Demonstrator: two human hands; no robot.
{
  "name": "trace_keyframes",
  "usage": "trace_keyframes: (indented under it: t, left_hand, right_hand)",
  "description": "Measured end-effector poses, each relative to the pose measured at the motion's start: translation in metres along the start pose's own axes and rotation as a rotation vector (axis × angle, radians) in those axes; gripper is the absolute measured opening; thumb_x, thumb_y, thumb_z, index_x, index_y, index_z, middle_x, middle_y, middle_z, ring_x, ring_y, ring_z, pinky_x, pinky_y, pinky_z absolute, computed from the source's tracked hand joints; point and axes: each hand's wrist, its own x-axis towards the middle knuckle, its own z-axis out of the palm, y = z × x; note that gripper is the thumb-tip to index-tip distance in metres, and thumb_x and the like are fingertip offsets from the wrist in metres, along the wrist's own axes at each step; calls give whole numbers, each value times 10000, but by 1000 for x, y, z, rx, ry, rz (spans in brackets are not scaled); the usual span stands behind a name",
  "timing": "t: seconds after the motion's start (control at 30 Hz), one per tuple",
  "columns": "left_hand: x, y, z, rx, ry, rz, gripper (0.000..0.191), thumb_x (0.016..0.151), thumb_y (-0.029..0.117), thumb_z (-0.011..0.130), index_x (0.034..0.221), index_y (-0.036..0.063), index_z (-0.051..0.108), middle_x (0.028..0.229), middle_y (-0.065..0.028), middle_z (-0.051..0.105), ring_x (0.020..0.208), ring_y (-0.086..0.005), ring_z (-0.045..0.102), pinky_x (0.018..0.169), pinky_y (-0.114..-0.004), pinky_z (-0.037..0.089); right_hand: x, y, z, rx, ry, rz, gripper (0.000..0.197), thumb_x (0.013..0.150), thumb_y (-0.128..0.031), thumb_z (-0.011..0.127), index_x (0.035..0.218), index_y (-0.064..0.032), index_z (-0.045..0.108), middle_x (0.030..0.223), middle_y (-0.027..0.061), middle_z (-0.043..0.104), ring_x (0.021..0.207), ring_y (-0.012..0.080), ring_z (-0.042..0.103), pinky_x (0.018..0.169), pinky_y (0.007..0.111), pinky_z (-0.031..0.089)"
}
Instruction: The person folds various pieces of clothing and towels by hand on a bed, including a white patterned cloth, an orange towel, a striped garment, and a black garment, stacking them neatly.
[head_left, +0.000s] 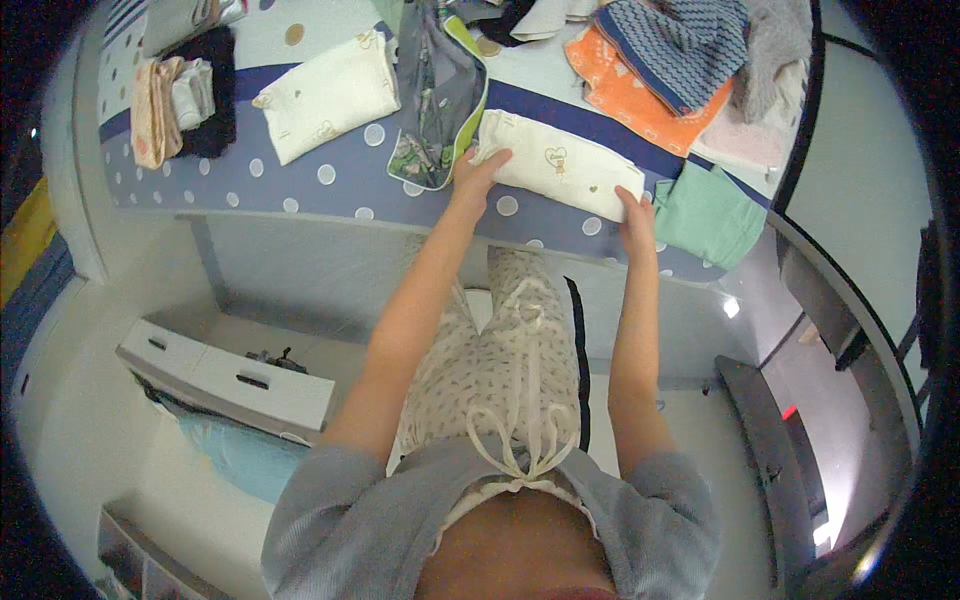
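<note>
A cream cloth (559, 161) with a small heart print lies folded into a long rectangle at the near edge of the bed. My left hand (478, 176) grips its left end, thumb on top. At the opposite end, my right hand (636, 214) holds the right corner, with the fingers partly hidden beneath. Just left of it is a grey garment (442, 82) with lime-green trim, touching my left hand's side. A second folded cream cloth (334, 97) lies farther left. Close to my right hand rests a folded mint-green cloth (709, 214).
Orange printed cloth (630, 101) and a blue patterned knit (682, 49) are heaped at the back right. Folded peach fabric (155, 112) sits beside a black cloth (217, 97) at left. The dotted bedspread (326, 191) covers the bed; a white drawer unit (225, 375) stands below.
</note>
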Motion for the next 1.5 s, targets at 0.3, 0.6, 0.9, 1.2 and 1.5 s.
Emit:
trace_keyframes:
  t: [0.3,0.6,0.9,1.2,1.5]
  left_hand:
    - [-72,53,-59,18,-147,96,416,651,36,587,1032,33,420,983,-73,497,909,-170,478,755,-277,399]
    - [-6,180,-189,-221,52,456,376,743,110,492,1073,-7,355,1032,-113,454,951,-220,458,810,-347,380]
    - [33,164,-200,-140,314,339,367,691,165,585,975,-20,444,922,-99,506,846,-170,500,719,-279,401]
    - [53,169,-237,360,430,251,519,597,266,664,961,-49,470,855,-111,533,785,-153,505,688,-239,393]
    - [55,191,-227,415,125,174,413,633,248,643,907,-31,509,825,-91,558,718,-145,538,622,-236,419]
  right_hand:
    - [-38,-38,46,216,-210,-31,418,664,-64,519,1050,5,374,945,112,494,858,209,497,729,309,411]
    - [-16,-63,279,-138,-796,-289,345,714,-129,535,1016,9,439,929,70,510,830,127,484,717,246,384]
    - [45,-38,314,-343,-546,-304,258,684,-123,537,901,17,532,820,82,567,701,152,534,625,253,408]
    - [34,-34,316,-538,-245,-542,606,544,-310,679,977,42,444,857,166,546,734,209,545,678,290,424]
    - [42,-53,322,-447,-653,3,404,571,-161,682,894,27,529,860,116,558,755,199,545,662,286,436]
